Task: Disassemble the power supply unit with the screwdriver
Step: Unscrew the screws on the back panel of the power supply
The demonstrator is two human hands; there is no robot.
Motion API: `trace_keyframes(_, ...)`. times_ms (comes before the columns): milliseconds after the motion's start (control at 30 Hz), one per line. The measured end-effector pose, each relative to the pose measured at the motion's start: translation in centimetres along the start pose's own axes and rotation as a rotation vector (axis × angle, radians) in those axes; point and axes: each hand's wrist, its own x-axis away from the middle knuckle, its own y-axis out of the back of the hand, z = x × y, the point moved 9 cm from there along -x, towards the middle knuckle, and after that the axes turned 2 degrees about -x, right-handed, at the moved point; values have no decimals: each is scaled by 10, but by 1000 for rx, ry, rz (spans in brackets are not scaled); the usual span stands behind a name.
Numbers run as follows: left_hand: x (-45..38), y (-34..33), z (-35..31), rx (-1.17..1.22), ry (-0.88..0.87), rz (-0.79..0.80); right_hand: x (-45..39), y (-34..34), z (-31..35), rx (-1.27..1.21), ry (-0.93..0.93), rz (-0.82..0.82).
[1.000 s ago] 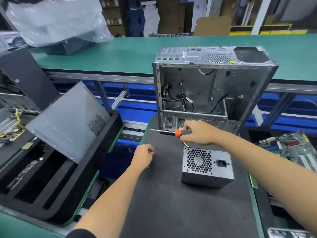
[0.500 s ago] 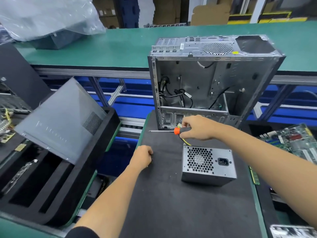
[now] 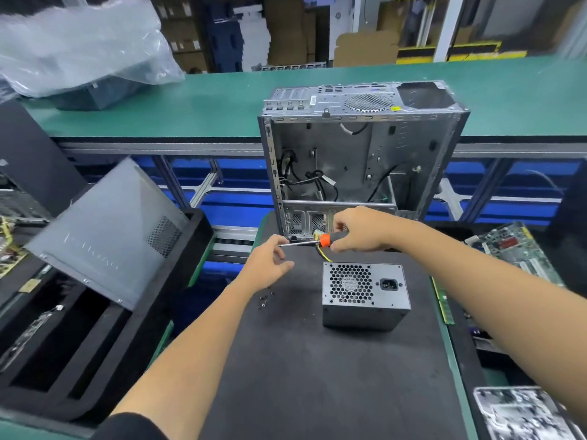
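PSU [image 3: 365, 295] sits on the black mat [image 3: 317, 376] that covers the counter, right of the mat's middle, its fan grille and power socket facing the camera. Yellow wires [image 3: 324, 254] run from behind it toward the far edge.

Going left to right: a black foam tray [image 3: 95, 360] stands off the counter's left edge, with a grey side panel [image 3: 104, 230] leaning tilted in it. Next, the left hand [image 3: 266, 265] hovers above the mat's left part, its fingers loosely curled and holding nothing, the fingertips just beside the tip of the screwdriver [image 3: 313, 242]. A few small screws [image 3: 264, 300] lie on the mat below that hand, well left of the PSU. The screwdriver lies about level, shaft pointing left, its orange collar showing; the right hand [image 3: 359, 230] grips its handle, fingers wrapped round it, above the mat just behind the PSU. Behind both hands an open metal case [image 3: 359, 154] stands upright at the counter's far edge, with black cables loose inside. Off the right edge a green circuit board [image 3: 514, 249] lies tilted, and a narrow green strip [image 3: 443, 304] lies along that edge, near the PSU.
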Motion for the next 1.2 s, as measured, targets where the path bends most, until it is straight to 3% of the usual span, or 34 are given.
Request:
trace_keyframes(133, 9, 8, -43, 14, -108, -77, 24, 10, -3, 10, -39, -35)
trace_keyframes(400, 15, -6, -120, -112, -377, -20, 66, 46, -17, 12, -55, -108)
trace_keyframes(567, 26, -43, -166, -133, -490, 100, 99, 99, -17, -50, 13, -369)
trace_keyframes(667, 33, -66, -179, -11, -462, 143, 110, 108, -18, -99, 24, -468)
trace_keyframes(800, 34, -87, -182, 51, -391, 173, 107, 89, -19, 19, 13, -423)
trace_keyframes(1200, 35, -87, -169, 19, -346, 130, 99, 84, -21, 8, 26, -439)
